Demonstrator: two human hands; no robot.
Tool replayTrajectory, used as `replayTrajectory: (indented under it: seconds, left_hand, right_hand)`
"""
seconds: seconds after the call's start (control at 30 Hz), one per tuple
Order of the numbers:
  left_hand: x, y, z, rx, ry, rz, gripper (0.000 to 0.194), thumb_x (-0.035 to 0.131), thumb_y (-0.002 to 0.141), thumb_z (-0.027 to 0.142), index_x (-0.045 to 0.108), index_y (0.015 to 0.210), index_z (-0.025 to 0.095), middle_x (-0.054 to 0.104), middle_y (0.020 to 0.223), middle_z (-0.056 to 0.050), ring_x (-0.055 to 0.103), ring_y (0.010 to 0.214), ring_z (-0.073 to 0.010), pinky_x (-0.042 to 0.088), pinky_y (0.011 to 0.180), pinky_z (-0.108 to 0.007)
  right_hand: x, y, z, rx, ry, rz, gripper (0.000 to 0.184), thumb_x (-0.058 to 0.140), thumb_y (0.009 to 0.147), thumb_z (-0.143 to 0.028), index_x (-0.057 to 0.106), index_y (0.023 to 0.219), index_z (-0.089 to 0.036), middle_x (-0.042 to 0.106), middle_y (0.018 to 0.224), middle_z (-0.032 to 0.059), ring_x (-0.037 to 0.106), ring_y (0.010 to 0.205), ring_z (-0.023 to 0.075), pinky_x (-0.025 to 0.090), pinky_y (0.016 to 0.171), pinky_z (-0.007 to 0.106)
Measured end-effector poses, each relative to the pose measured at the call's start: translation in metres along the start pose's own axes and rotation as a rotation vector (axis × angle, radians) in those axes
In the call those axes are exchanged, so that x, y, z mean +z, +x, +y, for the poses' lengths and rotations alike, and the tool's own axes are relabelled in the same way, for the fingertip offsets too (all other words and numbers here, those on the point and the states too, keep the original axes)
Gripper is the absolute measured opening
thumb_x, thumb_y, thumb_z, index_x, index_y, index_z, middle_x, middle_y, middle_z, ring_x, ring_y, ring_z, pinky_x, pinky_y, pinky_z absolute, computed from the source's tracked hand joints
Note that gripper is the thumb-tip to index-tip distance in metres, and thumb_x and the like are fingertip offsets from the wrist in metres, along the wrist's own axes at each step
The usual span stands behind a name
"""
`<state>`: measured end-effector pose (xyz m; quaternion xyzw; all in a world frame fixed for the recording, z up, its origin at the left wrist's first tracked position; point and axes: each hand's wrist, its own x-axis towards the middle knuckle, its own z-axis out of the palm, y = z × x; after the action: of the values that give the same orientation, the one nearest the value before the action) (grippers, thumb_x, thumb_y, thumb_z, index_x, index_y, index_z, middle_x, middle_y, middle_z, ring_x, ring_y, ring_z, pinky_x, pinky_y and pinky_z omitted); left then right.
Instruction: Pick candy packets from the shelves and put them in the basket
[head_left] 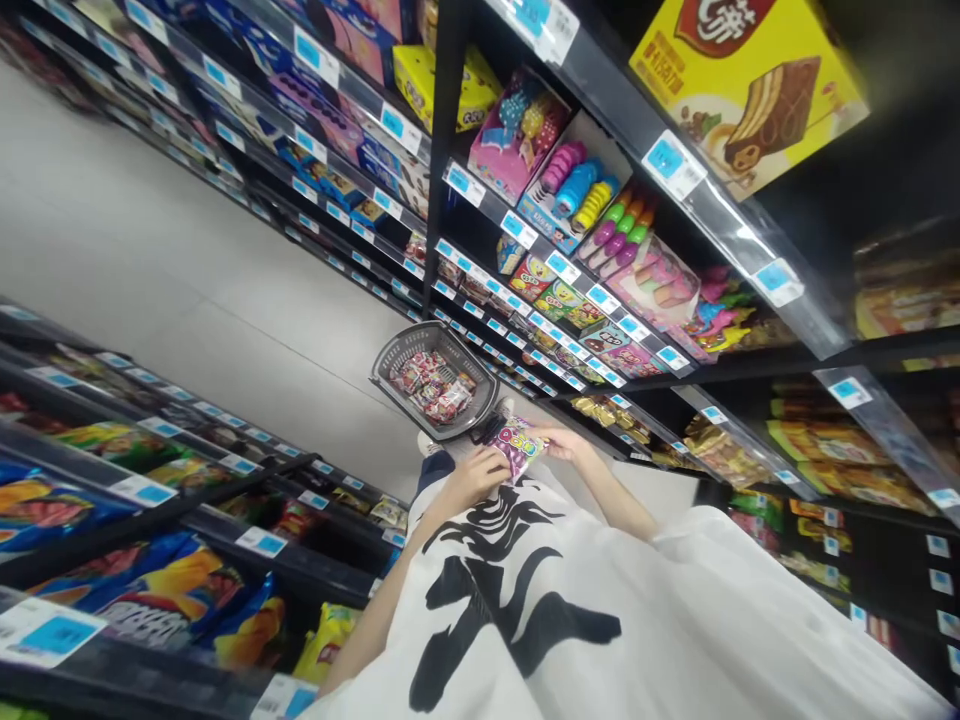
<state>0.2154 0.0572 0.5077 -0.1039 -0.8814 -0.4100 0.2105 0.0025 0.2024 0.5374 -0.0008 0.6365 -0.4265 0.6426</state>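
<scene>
A purple candy bag (517, 447) with colourful lettering is held close in front of my body. My left hand (480, 474) grips its left edge with the fingers curled. On the other side, my right hand (568, 443) pinches the bag's right edge. Just beyond the bag, a dark grey shopping basket (390, 362) stands on the floor by my feet. Inside it lie several small packaged snacks (435, 388), mostly red and white; their exact kind is too small to read.
Shelves with price tags (517, 229) rise on the right, carrying boxed candies and toys (577, 190). A yellow cake box (772, 90) sits near the top right. On the left, a shelf holds blue chip bags (161, 595). A grey aisle floor (172, 270) runs between them.
</scene>
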Motion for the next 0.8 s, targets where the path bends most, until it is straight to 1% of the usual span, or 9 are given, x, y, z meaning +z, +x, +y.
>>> replayTrajectory:
  seconds: [0.13,0.2,0.23,0.37,0.47,0.53,0.67,0.73,0.8]
  left_hand:
    - [0.015,0.017,0.004,0.063,-0.035,-0.146,0.027,0.046,0.097,0.004,0.069,0.099,0.019,0.071,0.101,-0.004,0.061,0.101,-0.0150,0.043,0.086,-0.030]
    - [0.026,0.028,0.005,0.105,-0.047,-0.199,0.025,0.050,0.097,0.004,0.068,0.102,0.020,0.071,0.103,-0.004,0.061,0.103,-0.0158,0.042,0.088,-0.031]
    - [0.032,0.033,0.005,0.121,-0.047,-0.218,0.023,0.051,0.097,0.005,0.068,0.103,0.020,0.071,0.104,-0.003,0.061,0.103,-0.0161,0.042,0.089,-0.031]
    - [0.061,0.057,0.002,0.151,-0.042,-0.283,0.014,0.060,0.097,0.013,0.068,0.106,0.021,0.070,0.106,-0.004,0.062,0.104,-0.0181,0.043,0.090,-0.032]
    - [0.083,0.076,-0.006,0.128,-0.060,-0.314,0.014,0.059,0.098,0.017,0.068,0.108,0.021,0.070,0.115,-0.004,0.061,0.112,-0.0184,0.043,0.097,-0.033]
    - [0.099,0.090,-0.013,0.076,-0.049,-0.349,0.017,0.056,0.099,0.018,0.069,0.109,0.022,0.070,0.118,-0.005,0.060,0.115,-0.0184,0.044,0.099,-0.033]
    - [0.135,0.116,-0.033,-0.092,0.003,-0.400,0.020,0.055,0.099,0.019,0.071,0.110,0.020,0.070,0.115,-0.008,0.060,0.113,-0.0209,0.046,0.096,-0.033]
    - [0.158,0.128,-0.047,-0.199,0.016,-0.380,0.021,0.054,0.097,0.013,0.071,0.109,0.017,0.069,0.114,-0.010,0.061,0.110,-0.0220,0.046,0.095,-0.034]
    - [0.185,0.138,-0.062,-0.331,0.029,-0.353,0.024,0.054,0.091,0.004,0.071,0.105,0.014,0.070,0.108,-0.011,0.063,0.102,-0.0227,0.047,0.088,-0.034]
  right_hand:
    - [-0.025,-0.013,0.013,0.131,-0.032,-0.024,0.053,0.086,0.065,-0.034,0.069,0.112,-0.017,0.076,0.096,0.0063,0.073,0.075,0.0182,0.060,0.065,0.026]
    - [-0.038,-0.020,0.014,0.173,-0.053,-0.029,0.050,0.085,0.066,-0.033,0.070,0.111,-0.016,0.076,0.096,0.0081,0.073,0.075,0.0188,0.059,0.065,0.026]
    - [-0.044,-0.023,0.013,0.188,-0.064,-0.034,0.051,0.086,0.064,-0.032,0.070,0.110,-0.016,0.076,0.096,0.0088,0.073,0.075,0.0194,0.059,0.065,0.026]
    - [-0.068,-0.029,0.005,0.215,-0.119,-0.081,0.062,0.092,0.050,-0.028,0.069,0.108,-0.018,0.076,0.097,0.0081,0.074,0.082,0.0238,0.062,0.072,0.032]
    - [-0.091,-0.026,-0.003,0.192,-0.184,-0.085,0.061,0.091,0.051,-0.025,0.069,0.107,-0.018,0.076,0.098,0.0084,0.074,0.088,0.0255,0.062,0.080,0.036]
    - [-0.110,-0.020,-0.009,0.145,-0.243,-0.051,0.056,0.090,0.055,-0.025,0.069,0.107,-0.018,0.076,0.099,0.0092,0.073,0.091,0.0249,0.062,0.081,0.034]
    - [-0.154,0.000,-0.018,0.022,-0.428,0.057,0.049,0.083,0.066,-0.028,0.068,0.111,-0.016,0.075,0.104,0.0102,0.072,0.096,0.0233,0.060,0.083,0.031]
    - [-0.177,0.014,-0.021,-0.039,-0.579,0.135,0.048,0.077,0.072,-0.031,0.066,0.116,-0.016,0.074,0.110,0.0102,0.071,0.101,0.0238,0.059,0.090,0.035]
    - [-0.201,0.029,-0.021,-0.100,-0.780,0.227,0.047,0.069,0.077,-0.031,0.063,0.122,-0.016,0.072,0.118,0.0118,0.068,0.111,0.0259,0.055,0.100,0.042]
